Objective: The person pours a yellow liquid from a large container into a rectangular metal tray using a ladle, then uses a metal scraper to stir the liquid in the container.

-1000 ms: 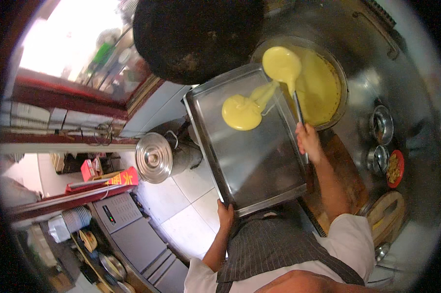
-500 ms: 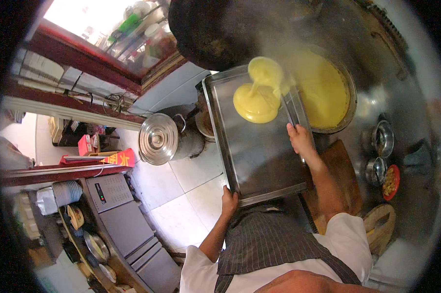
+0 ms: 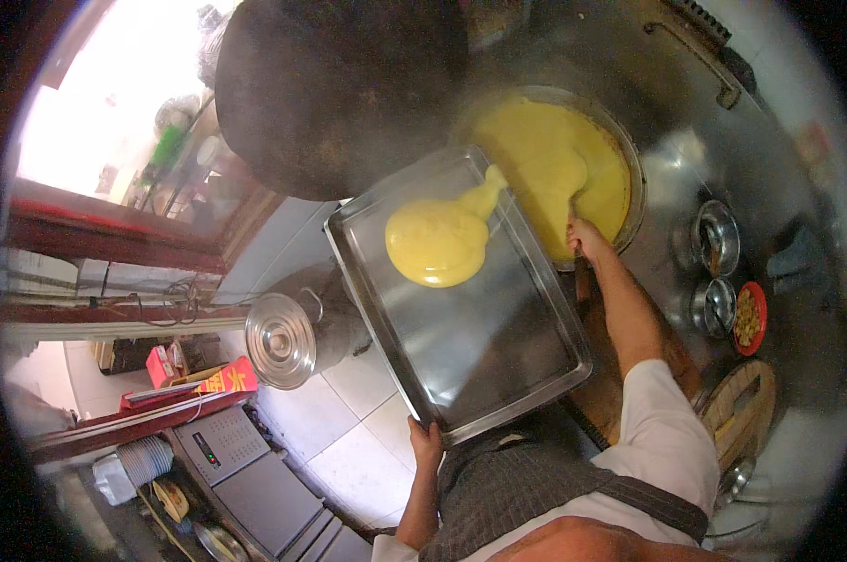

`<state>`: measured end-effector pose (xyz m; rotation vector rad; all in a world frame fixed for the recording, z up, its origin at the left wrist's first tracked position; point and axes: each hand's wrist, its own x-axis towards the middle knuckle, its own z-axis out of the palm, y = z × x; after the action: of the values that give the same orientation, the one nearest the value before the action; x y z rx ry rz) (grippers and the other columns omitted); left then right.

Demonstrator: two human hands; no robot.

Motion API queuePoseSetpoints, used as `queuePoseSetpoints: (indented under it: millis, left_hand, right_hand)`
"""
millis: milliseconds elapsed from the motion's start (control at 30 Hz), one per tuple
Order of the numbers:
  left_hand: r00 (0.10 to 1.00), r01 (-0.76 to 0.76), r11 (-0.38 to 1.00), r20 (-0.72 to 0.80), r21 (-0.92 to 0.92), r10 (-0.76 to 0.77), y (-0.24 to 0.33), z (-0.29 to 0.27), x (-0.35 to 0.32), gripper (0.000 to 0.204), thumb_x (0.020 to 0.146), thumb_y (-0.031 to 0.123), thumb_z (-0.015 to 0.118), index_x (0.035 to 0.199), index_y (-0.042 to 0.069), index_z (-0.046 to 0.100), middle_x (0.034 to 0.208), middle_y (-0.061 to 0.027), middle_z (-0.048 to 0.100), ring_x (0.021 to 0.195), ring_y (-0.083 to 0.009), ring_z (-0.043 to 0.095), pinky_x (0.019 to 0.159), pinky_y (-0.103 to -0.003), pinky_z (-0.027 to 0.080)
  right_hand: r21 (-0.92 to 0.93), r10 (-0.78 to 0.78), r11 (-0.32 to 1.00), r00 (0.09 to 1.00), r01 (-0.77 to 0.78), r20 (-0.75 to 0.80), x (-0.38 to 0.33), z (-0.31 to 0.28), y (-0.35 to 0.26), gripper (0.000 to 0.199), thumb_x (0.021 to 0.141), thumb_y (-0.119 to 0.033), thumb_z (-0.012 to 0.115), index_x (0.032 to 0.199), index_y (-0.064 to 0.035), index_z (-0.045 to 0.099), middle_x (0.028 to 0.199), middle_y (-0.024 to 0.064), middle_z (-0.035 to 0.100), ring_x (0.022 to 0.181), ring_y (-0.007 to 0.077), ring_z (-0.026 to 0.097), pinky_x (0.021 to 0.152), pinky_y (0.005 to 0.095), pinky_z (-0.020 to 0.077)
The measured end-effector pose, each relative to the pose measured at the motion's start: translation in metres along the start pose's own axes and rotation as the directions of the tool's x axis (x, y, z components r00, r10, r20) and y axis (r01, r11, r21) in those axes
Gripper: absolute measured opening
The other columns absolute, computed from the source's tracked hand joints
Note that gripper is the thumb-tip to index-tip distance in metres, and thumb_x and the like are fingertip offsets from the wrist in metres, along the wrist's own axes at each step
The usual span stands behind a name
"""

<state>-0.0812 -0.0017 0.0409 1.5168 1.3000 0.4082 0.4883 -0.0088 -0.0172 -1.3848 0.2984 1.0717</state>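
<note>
Steel counter [image 3: 798, 281] with bowls [image 3: 717, 236], wok [image 3: 620, 159]

Commercial kitchen, huge wok [image 3: 339, 94], steel counter [image 3: 798, 309], batter basin [image 3: 559, 169]

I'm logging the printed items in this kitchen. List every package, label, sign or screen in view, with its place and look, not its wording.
Red carton: low left, beside the lidded steel pot; flat box, red with yellow print.
Smaller red-and-white packet: left of that carton, on the red ledge.
Grey appliance: below the carton; flat top panel with a small dark display strip.
No signs visible.
</note>
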Motion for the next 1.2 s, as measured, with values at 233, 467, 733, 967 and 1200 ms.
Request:
queuePoseSetpoints:
  millis: [233, 467, 733, 967, 1200]
  left_hand:
    - [0.999, 0.040, 0.996, -0.031, 0.077, -0.037, 0.005, -0.006, -0.005, 0.041, 0.077, 0.005, 0.051, 0.113, -0.005, 0.034, 0.087, -0.0222, 0.055, 0.084, -0.0360, 0.056, 0.074, -0.038, 0.043]
    - [0.996, 0.059, 0.994, 0.060, 0.091, -0.065, -0.006, -0.006, 0.000, 0.050, 0.077, 0.010, 0.052, 0.117, -0.006, 0.029, 0.086, -0.0261, 0.053, 0.080, -0.0409, 0.054, 0.069, -0.043, 0.042]
    - [0.999, -0.050, 0.995, 0.019, 0.091, 0.049, -0.024, -0.003, 0.001, 0.049, 0.077, 0.006, 0.051, 0.119, -0.004, 0.027, 0.072, -0.0199, 0.048, 0.067, -0.0373, 0.051, 0.061, -0.043, 0.041]
    - [0.998, 0.049, 0.990, 0.031, 0.134, -0.054, 0.030, -0.015, -0.004, 0.038, 0.077, 0.006, 0.051, 0.111, -0.002, 0.034, 0.086, -0.0212, 0.056, 0.081, -0.0349, 0.057, 0.070, -0.040, 0.044]
    - [0.992, 0.130, 0.991, -0.005, 0.024, -0.130, 0.004, 0.004, 0.000, 0.035, 0.076, 0.006, 0.049, 0.107, -0.005, 0.036, 0.093, -0.0202, 0.056, 0.087, -0.0305, 0.057, 0.076, -0.036, 0.044]
  right_hand:
    - [-0.329, -0.168, 0.907, 0.943, 0.262, 0.288, -0.211, 0.114, -0.012, 0.034, 0.090, -0.038, 0.043, 0.071, -0.0096, 0.041, 0.049, -0.0047, 0.034, 0.034, 0.0074, 0.030, 0.031, 0.0234, 0.0264]
    - [-0.846, -0.483, 0.338, 0.848, 0.411, 0.219, -0.229, 0.138, 0.065, 0.040, 0.088, -0.037, 0.050, 0.066, -0.0051, 0.041, 0.053, 0.0019, 0.034, 0.044, 0.0137, 0.033, 0.041, 0.0302, 0.0309]
    - [-0.741, -0.613, 0.275, 0.705, 0.612, 0.355, -0.253, 0.178, 0.043, 0.042, 0.090, -0.038, 0.044, 0.071, -0.0013, 0.045, 0.054, 0.0053, 0.040, 0.048, 0.0190, 0.040, 0.046, 0.0334, 0.0330]
    - [-0.495, -0.187, 0.798, 0.923, 0.343, 0.338, -0.189, 0.085, -0.049, 0.035, 0.090, -0.039, 0.042, 0.071, -0.0104, 0.048, 0.047, -0.0019, 0.041, 0.033, 0.0076, 0.034, 0.029, 0.0233, 0.0302]
    - [-0.888, -0.500, 0.445, 0.854, 0.113, -0.142, 0.010, -0.057, -0.045, 0.034, 0.090, -0.037, 0.042, 0.079, -0.0053, 0.049, 0.056, 0.0022, 0.046, 0.043, 0.0145, 0.043, 0.038, 0.0303, 0.0355]
